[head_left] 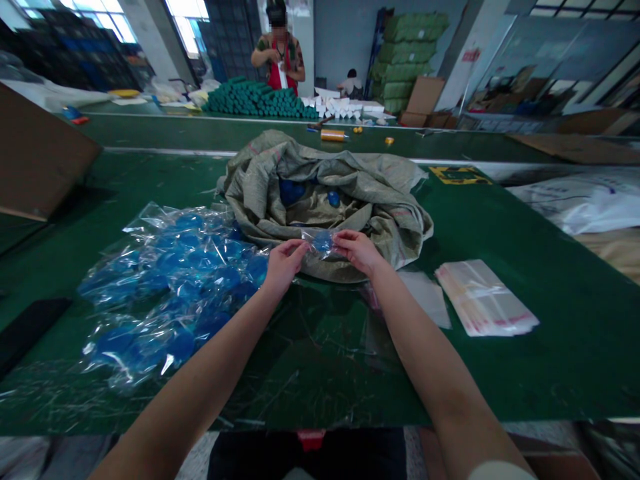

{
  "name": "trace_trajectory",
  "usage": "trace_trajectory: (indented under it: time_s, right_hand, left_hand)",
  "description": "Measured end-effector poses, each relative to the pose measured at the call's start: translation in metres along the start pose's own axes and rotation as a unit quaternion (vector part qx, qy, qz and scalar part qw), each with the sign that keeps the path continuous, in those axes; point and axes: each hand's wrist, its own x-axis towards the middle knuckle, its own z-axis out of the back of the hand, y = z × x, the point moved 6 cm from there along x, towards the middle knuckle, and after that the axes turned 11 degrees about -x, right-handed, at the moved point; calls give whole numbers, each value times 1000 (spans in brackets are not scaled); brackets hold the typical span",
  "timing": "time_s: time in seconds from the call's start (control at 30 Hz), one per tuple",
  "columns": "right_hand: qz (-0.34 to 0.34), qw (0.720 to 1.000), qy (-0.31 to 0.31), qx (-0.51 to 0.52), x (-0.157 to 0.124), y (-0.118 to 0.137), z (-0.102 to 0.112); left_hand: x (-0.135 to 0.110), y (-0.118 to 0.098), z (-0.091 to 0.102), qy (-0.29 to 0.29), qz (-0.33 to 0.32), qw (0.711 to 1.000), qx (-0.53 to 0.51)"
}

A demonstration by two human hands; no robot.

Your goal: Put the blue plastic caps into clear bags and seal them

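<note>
Between my two hands a clear plastic bag with a blue item inside is stretched over the near edge of an open woven sack. My left hand pinches the bag's left end, and my right hand pinches its right end. Inside the sack lie a few loose blue pieces. A heap of bagged blue items spreads to the left of my left hand. Right of my right forearm is a stack of flat clear bags, with more loose bags partly under the arm.
A dark flat object and a cardboard box are at the left. Across the green table, a tape roll lies near green rolls. Behind them a person stands. White sacks sit at the right.
</note>
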Motion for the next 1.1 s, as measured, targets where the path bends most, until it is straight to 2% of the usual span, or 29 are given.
trace_trajectory:
  time_s: [0.33,0.83,1.1]
  right_hand:
    - [2,1000,24,-15,0,1,2]
    - [-10,998,21,-56,3,-9,0]
    - [-4,999,22,-33,4,-9,0]
  left_hand:
    - [-1,1,-5,47,29,998,-36]
    - [-1,3,-3,36,22,999,-28]
    - [1,8,-2,41,53,996,-52]
